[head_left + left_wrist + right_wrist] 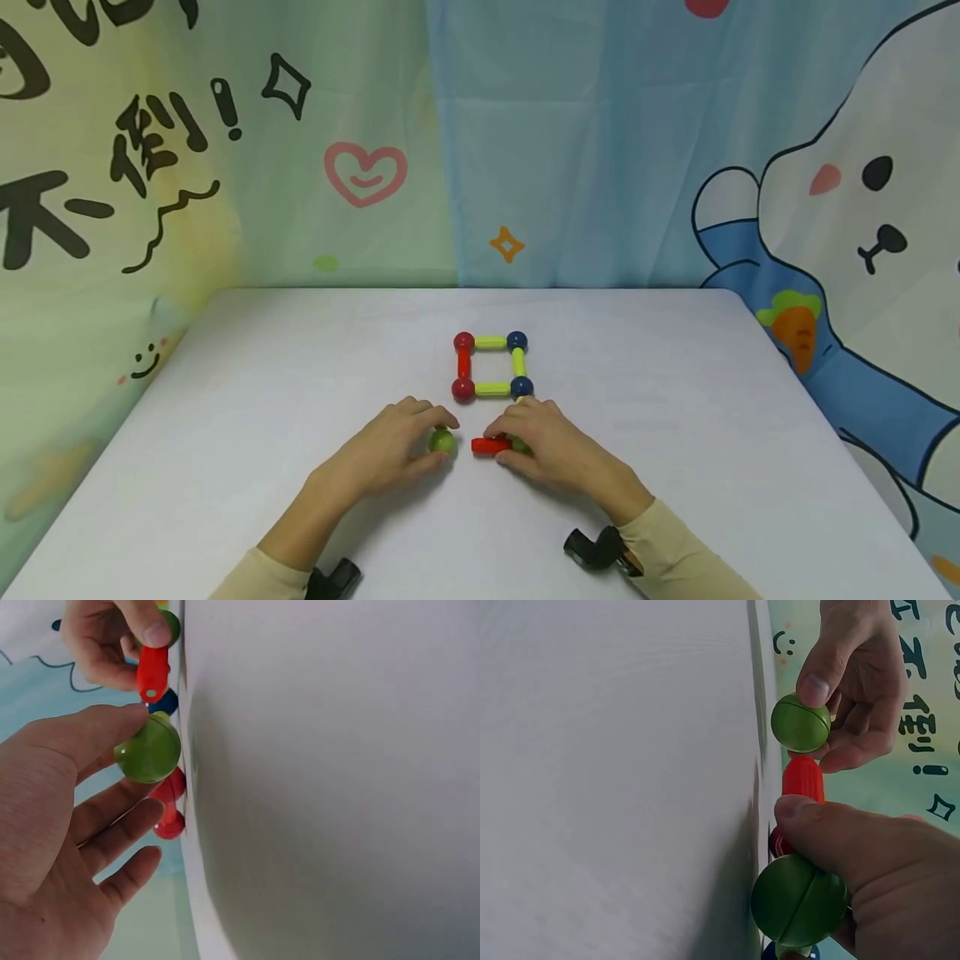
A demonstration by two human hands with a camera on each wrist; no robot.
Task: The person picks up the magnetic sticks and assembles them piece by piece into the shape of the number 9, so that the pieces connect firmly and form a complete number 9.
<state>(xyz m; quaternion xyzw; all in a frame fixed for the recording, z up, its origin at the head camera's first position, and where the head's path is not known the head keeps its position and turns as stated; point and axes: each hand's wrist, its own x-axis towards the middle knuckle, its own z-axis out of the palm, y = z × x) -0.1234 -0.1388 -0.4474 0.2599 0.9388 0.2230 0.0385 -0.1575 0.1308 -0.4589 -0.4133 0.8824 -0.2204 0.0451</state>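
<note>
My left hand [386,442] pinches a green ball [442,440] between thumb and fingers, just above the white table. Facing it, my right hand [551,446] grips a red stick [489,447] whose free end points at that ball; a small gap parts the two in the head view. A second green ball [800,900] sits at the stick's other end, partly covered by the right fingers. Beyond the hands lies a square of yellow-green sticks [492,389], one red stick [463,365], two red balls [463,389] and two blue balls [521,387]. Another yellow-green stick shows partly below the nearer blue ball.
The white table [660,375] reaches back to a printed cloth [525,150] with a heart, lettering and a white cartoon animal. Black wrist devices [596,548] sit at both sleeves, near the table's front.
</note>
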